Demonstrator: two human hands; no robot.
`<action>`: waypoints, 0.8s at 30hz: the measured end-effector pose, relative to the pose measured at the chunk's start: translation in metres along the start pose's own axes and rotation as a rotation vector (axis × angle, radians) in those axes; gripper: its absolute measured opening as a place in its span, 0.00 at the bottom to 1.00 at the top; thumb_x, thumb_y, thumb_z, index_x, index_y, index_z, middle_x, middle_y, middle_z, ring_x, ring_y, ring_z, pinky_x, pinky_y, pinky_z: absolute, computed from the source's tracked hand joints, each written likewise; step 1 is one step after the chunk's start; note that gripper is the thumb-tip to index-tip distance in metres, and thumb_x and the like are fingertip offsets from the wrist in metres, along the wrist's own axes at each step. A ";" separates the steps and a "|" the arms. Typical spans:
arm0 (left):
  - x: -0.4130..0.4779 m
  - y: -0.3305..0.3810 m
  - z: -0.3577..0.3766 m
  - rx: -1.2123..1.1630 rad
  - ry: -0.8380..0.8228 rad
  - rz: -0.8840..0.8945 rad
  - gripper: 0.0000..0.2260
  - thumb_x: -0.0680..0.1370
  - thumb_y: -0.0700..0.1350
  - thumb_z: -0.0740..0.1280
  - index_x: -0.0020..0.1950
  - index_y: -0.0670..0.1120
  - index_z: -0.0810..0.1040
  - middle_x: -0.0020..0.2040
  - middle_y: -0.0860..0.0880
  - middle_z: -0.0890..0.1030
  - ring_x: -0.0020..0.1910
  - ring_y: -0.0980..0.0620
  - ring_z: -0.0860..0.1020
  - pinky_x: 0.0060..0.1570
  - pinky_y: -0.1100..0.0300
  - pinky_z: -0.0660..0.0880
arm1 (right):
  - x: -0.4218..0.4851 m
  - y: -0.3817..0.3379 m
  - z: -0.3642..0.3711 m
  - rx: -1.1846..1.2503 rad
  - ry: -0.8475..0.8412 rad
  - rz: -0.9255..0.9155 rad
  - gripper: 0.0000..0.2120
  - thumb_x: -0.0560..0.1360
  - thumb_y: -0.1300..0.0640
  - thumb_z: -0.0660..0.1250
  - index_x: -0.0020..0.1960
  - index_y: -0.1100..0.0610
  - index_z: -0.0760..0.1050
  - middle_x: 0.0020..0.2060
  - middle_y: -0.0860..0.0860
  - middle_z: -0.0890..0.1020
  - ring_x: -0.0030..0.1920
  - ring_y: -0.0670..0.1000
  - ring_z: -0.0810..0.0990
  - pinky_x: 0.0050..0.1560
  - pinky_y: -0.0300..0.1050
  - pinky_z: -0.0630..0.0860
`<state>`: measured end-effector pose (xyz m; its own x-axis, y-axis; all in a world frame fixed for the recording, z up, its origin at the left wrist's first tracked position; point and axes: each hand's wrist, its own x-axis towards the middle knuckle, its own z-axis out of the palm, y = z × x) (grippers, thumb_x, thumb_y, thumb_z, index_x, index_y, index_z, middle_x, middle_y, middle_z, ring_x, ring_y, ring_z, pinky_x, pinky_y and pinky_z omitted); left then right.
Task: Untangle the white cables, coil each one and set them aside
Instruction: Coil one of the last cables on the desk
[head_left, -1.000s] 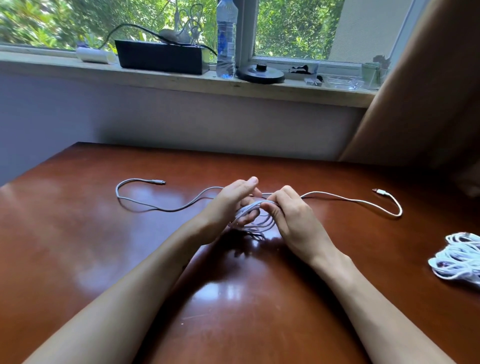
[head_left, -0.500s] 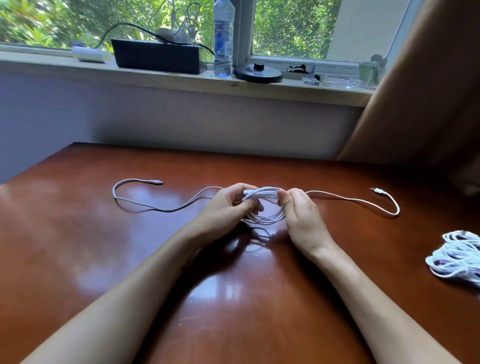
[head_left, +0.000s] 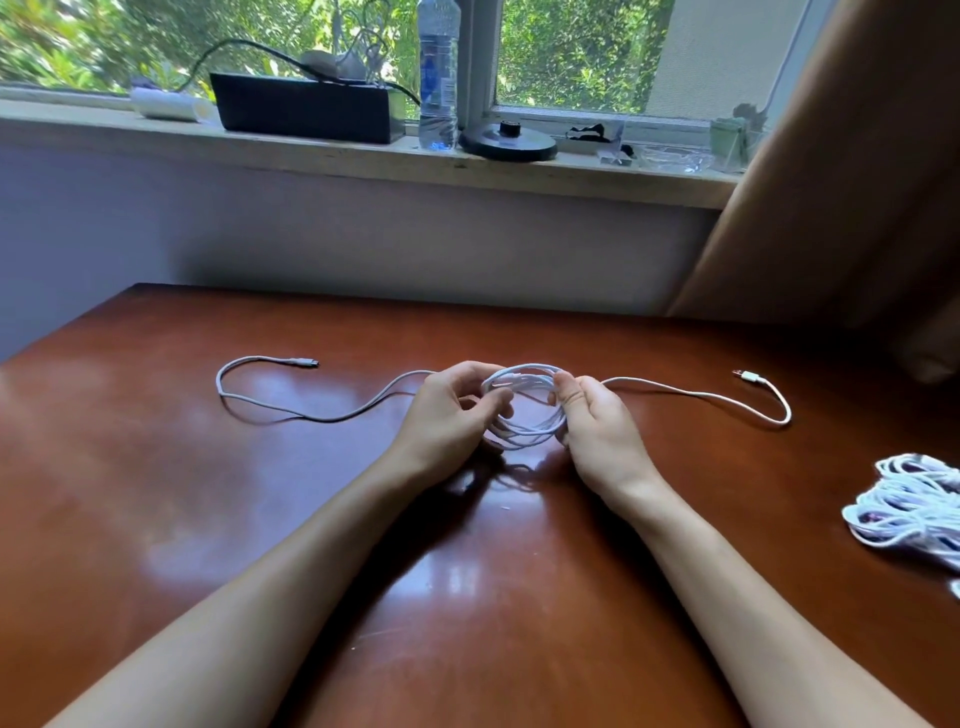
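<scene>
White cable (head_left: 524, 402): middle of the table (head_left: 156, 493), looped several turns. Left hand (head_left: 441, 415) curls its fingers round the coil's left side; right hand (head_left: 597, 421) pinches the right side, likely to stop loops springing open. Tails trail toward left and right edges, uncoiled. Coiled bundle (head_left: 914, 504): right edge, seemingly set aside.

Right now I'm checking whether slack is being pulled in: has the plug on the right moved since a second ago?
No. The plug lies just as far from the far table edge and from the bundle as before.
</scene>
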<state>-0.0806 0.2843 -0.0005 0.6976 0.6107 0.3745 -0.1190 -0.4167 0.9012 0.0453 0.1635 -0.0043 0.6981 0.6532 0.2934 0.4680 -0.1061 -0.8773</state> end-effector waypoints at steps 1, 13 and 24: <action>-0.001 0.001 0.000 0.005 0.012 0.004 0.05 0.79 0.36 0.69 0.54 0.41 0.82 0.39 0.44 0.83 0.35 0.55 0.80 0.38 0.66 0.75 | 0.000 -0.001 0.000 0.020 0.005 0.003 0.17 0.85 0.47 0.59 0.40 0.53 0.73 0.28 0.47 0.75 0.30 0.46 0.71 0.37 0.46 0.68; 0.000 -0.007 -0.006 0.236 0.005 0.139 0.06 0.80 0.37 0.68 0.52 0.44 0.84 0.40 0.49 0.84 0.37 0.54 0.78 0.43 0.57 0.76 | 0.001 -0.005 -0.009 0.179 0.135 -0.075 0.12 0.84 0.51 0.63 0.46 0.53 0.81 0.35 0.49 0.82 0.29 0.46 0.74 0.37 0.42 0.72; 0.000 -0.009 -0.008 0.378 -0.029 0.241 0.07 0.79 0.38 0.69 0.55 0.44 0.84 0.42 0.54 0.83 0.39 0.61 0.77 0.44 0.67 0.72 | -0.002 -0.016 -0.009 0.467 0.111 -0.116 0.11 0.83 0.53 0.62 0.47 0.55 0.79 0.30 0.48 0.78 0.29 0.46 0.70 0.33 0.36 0.69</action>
<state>-0.0846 0.2933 -0.0068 0.7016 0.4496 0.5528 -0.0179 -0.7645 0.6444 0.0418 0.1570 0.0128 0.7211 0.5542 0.4158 0.2710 0.3268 -0.9054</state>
